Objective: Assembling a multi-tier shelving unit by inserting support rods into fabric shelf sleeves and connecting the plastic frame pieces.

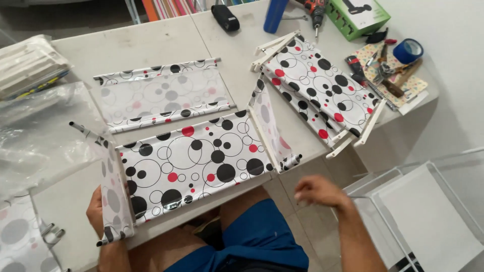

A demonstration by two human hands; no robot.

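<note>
A pale grey tabletop (166, 43) fills most of the view, with a tiled floor at the lower right. The person sits at its near edge, in blue shorts (257, 236).

At the centre lies a fabric panel (194, 163), white with black and red circles, its two end flaps standing up. The left hand (96, 211), at 7 o'clock from the panel's middle, grips the left flap (115, 194) from the outside, fingers hidden behind the cloth. The right flap (269, 128) stands at 3 o'clock, with a short tube end showing at its near corner. The right hand (317, 191) hovers off the tabletop edge at 4 o'clock, loosely curled and holding nothing, near that corner but not touching it.

A second panel (164, 93) lies flat at 12 o'clock, paler side up. A third panel (322, 90), on white frame bars, sits at 2 o'clock. Beyond it, at the far right, are a roll of blue tape (408, 50), hand tools on a notebook (390, 75), a green box (358, 15) and a drill (316, 11). Clear plastic bags (35, 131) lie at 9 o'clock. A white wire frame (428, 211) stands on the floor at 4 o'clock.
</note>
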